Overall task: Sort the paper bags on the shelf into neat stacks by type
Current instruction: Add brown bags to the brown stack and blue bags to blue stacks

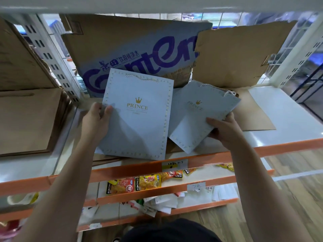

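two of one type in hand at frame centre, above the shelf (288,109). left hand (97,117) grips the straight blue bag (138,123) by its left edge; right hand (225,130) pinches the tilted blue bag (195,119) at its lower right edge. step: gathering like with like. next: square edges, stack flat. bare shelf lies right; brown bags (26,119) crowd the left.

Printed cardboard (132,49) at back w/ torn cardboard (241,55) beside; snack pkts (138,184) below
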The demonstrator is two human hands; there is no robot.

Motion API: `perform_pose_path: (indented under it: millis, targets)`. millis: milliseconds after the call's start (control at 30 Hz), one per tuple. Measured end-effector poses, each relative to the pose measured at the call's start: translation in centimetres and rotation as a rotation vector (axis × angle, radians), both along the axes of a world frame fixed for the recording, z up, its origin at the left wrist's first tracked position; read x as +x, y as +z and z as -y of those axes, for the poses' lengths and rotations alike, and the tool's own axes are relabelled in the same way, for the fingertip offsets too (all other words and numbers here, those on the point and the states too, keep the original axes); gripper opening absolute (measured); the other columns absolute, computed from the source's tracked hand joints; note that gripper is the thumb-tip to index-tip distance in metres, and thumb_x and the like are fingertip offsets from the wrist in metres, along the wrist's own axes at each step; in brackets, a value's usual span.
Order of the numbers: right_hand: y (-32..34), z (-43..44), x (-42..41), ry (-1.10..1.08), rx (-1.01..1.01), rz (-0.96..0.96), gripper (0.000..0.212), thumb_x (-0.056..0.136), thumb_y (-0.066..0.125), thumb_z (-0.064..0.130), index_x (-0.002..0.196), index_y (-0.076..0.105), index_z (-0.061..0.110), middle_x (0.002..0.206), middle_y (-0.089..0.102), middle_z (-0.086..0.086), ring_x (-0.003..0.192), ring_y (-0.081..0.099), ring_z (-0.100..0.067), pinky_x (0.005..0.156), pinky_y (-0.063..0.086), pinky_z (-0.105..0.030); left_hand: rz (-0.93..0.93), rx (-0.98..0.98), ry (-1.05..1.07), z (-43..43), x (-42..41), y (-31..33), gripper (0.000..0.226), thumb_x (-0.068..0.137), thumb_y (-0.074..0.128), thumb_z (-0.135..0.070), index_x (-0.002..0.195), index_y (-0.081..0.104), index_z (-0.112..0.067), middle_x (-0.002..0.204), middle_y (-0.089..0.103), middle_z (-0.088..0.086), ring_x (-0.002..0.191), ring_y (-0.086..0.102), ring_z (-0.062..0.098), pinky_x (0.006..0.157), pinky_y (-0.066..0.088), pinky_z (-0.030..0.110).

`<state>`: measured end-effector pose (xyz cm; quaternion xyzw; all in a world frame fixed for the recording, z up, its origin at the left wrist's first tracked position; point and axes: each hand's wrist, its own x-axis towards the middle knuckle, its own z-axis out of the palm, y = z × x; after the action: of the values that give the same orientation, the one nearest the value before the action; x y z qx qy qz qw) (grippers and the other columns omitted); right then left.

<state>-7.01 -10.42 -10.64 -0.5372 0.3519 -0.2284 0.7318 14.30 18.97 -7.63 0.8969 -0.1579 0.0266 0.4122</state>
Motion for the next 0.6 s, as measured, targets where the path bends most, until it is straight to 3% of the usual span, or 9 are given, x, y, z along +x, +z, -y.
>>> perform_pose_path:
  millis: [100,233,300,433,533,600]
  targets:
    - [0.2,0.1,-0.2,0.159,0.008,0.023,0.061,0.088,0.057,-0.008,0.136,0.027,0.014,0.129,0.054,-0.012,0.111,0.062,-0.032,0.073,0.057,-0.053,-0.004,0.003,-0.020,-0.5,0.2,0.6,0.033,0.097,0.045,-0.043,0.108,0.051,-0.012,0.099,0.053,0.003,0.087,0.050,0.019,0.064,0.033,0.030]
    - [1.4,-0.5,0.0,0.307,-0.107,-0.005,0.036,0.094,0.053,0.001,0.126,0.051,0.019,0.109,0.069,-0.002,0.095,0.069,-0.024,0.068,0.059,-0.037,0.015,-0.023,0.003,-1.9,0.2,1.3,0.029,0.096,0.049,-0.043,0.101,0.052,-0.014,0.097,0.056,0.001,0.079,0.050,0.014,0.056,0.033,0.023]
    - [1.8,-0.9,1.0,0.282,-0.182,-0.039,0.021,0.097,0.052,0.008,0.116,0.061,0.012,0.108,0.071,-0.006,0.096,0.068,-0.027,0.068,0.059,-0.034,0.028,-0.029,0.041,-3.2,0.3,1.5,0.030,0.095,0.052,-0.043,0.095,0.053,-0.014,0.092,0.057,0.003,0.073,0.049,0.013,0.053,0.032,0.021]
    - [1.9,-3.1,4.2,0.236,-0.342,-0.105,0.024,0.102,0.045,0.019,0.115,0.060,0.006,0.109,0.068,-0.012,0.096,0.067,-0.029,0.081,0.057,-0.043,0.064,-0.055,0.101,-6.6,0.4,1.6,0.031,0.093,0.054,-0.044,0.092,0.055,-0.014,0.086,0.059,0.002,0.079,0.052,0.021,0.057,0.035,0.031]
    - [2.2,-5.9,6.4,0.237,-0.449,-0.114,0.023,0.100,0.043,0.024,0.104,0.060,0.009,0.094,0.065,-0.006,0.084,0.063,-0.019,0.071,0.051,-0.036,0.059,-0.094,0.143,-9.9,0.2,1.7,0.032,0.091,0.055,-0.047,0.088,0.054,-0.015,0.078,0.056,0.002,0.074,0.052,0.023,0.057,0.036,0.034]
    - [2.4,-8.1,7.7,0.224,-0.502,-0.120,0.022,0.098,0.044,0.023,0.089,0.056,0.007,0.079,0.057,-0.004,0.067,0.055,-0.009,0.059,0.042,-0.027,0.026,-0.132,0.179,-12.4,0.0,1.7,0.035,0.090,0.055,-0.049,0.088,0.056,-0.014,0.083,0.060,0.004,0.077,0.056,0.026,0.062,0.040,0.039]
